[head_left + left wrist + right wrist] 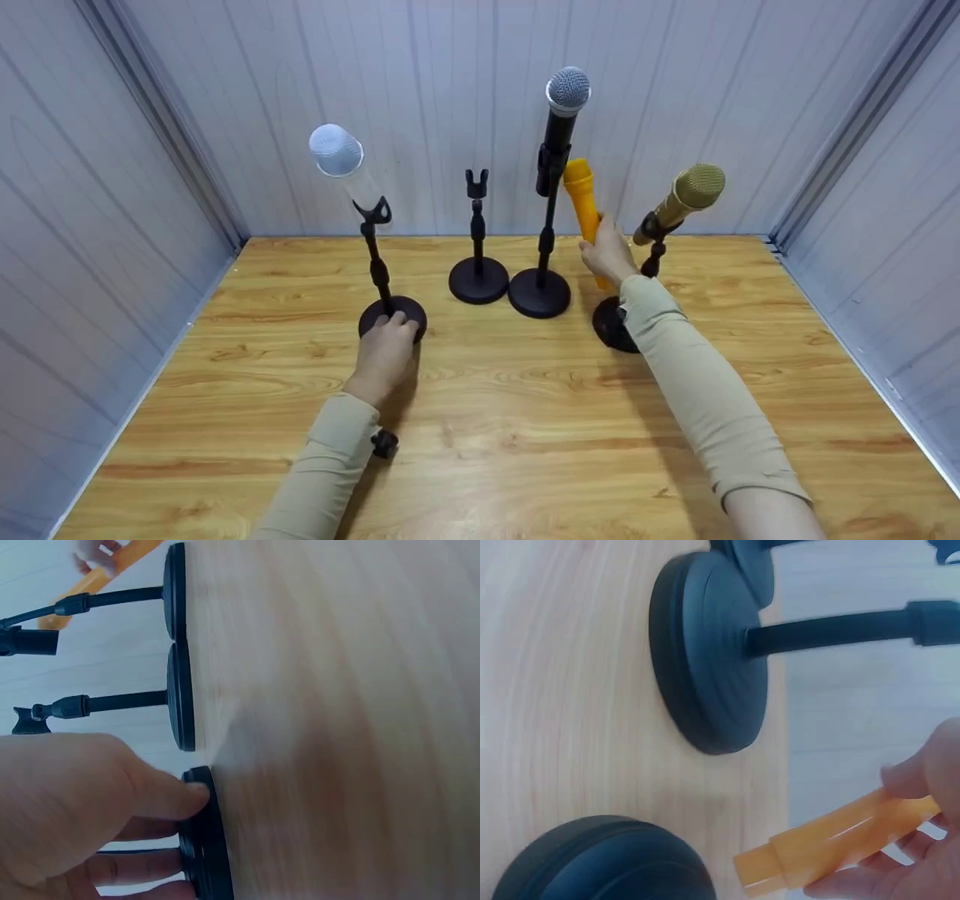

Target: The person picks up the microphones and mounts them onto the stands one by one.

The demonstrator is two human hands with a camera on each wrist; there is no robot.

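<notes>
My left hand [385, 360] grips the round black base [409, 309] of the leftmost stand, thumb on one side and fingers on the other in the left wrist view. That stand's clip bears a white microphone [336, 152], tilted to the left. In my right hand [609, 253] is a yellow microphone [580, 193], held by its handle with the head upward. The right wrist view shows the handle's lower end [825, 844] pointing toward the table. This microphone is between the tall stand and the rightmost stand, off any clip.
A short black stand [478, 280] has a bare clip. Beside it, a taller stand [540, 292] carries a black microphone [559, 129] with a silver head. A gold microphone [690, 191] sits on the rightmost stand [609, 324]. Pale panel walls [450, 90] border the wooden table [510, 420].
</notes>
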